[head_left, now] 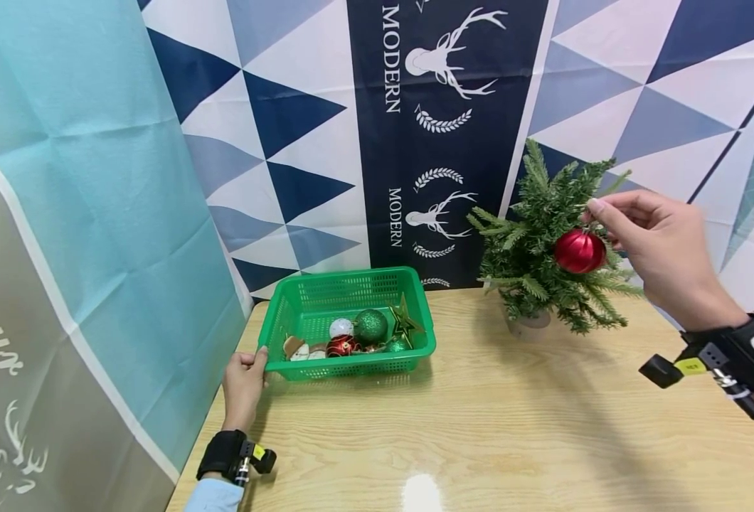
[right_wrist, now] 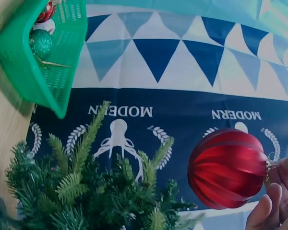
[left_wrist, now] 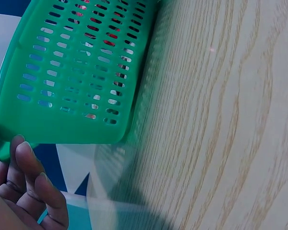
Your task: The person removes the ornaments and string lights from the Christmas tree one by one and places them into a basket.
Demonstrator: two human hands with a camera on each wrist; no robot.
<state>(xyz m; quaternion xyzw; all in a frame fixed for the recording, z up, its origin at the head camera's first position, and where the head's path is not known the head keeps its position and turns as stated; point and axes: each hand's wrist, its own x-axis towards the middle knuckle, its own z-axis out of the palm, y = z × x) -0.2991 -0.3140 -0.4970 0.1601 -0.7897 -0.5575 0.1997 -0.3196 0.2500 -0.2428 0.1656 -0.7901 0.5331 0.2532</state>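
A shiny red Christmas ball (head_left: pixel 580 251) hangs from my right hand (head_left: pixel 671 249), which pinches it by the gold cap and loop at its top. In the right wrist view the ridged ball (right_wrist: pixel 227 168) is close to the fingers, above the small green Christmas tree (right_wrist: pixel 105 196). From the head view it is in front of the right side of the tree (head_left: pixel 531 242). My left hand (head_left: pixel 244 387) grips the rim of the green plastic basket (head_left: pixel 345 368) at its near left corner. In the left wrist view the fingertips sit under that rim.
Inside the basket lie a green glitter ball (head_left: pixel 371 326), a red patterned ball (head_left: pixel 343 346), a white ball (head_left: pixel 341 328), a gold-green star (head_left: pixel 404 323) and small figures. A patterned cloth backdrop (head_left: pixel 306 142) stands behind the wooden table (head_left: pixel 479 427); another cloth hangs at left.
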